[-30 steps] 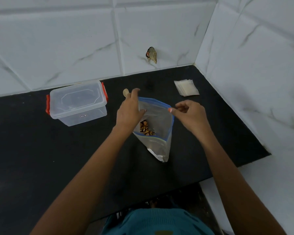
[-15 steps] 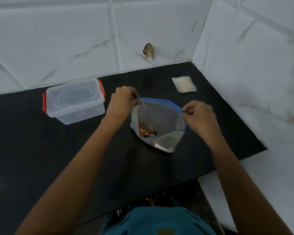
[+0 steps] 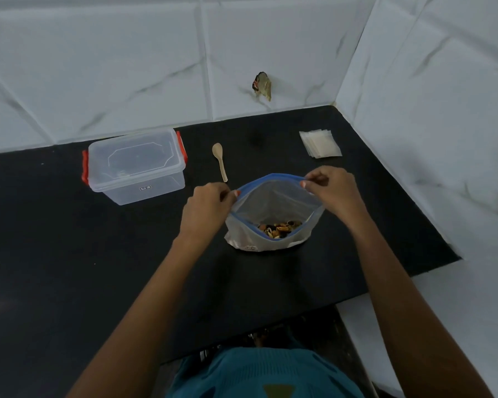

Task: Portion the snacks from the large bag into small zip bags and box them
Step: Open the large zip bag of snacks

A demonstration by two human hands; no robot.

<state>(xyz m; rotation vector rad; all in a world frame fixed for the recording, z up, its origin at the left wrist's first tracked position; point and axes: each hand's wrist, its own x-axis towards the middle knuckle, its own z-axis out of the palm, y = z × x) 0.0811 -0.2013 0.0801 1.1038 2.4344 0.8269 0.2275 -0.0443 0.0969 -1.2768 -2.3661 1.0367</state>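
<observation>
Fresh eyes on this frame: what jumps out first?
The large bag stands mid-way along the black counter. The left hand and right hand pinch opposite sides of its blue rim, holding it wide over mixed snacks at the bottom. Behind it lies a wooden spoon, with a lidded clear box with red latches to the left and a stack of small zip bags at far right.
</observation>
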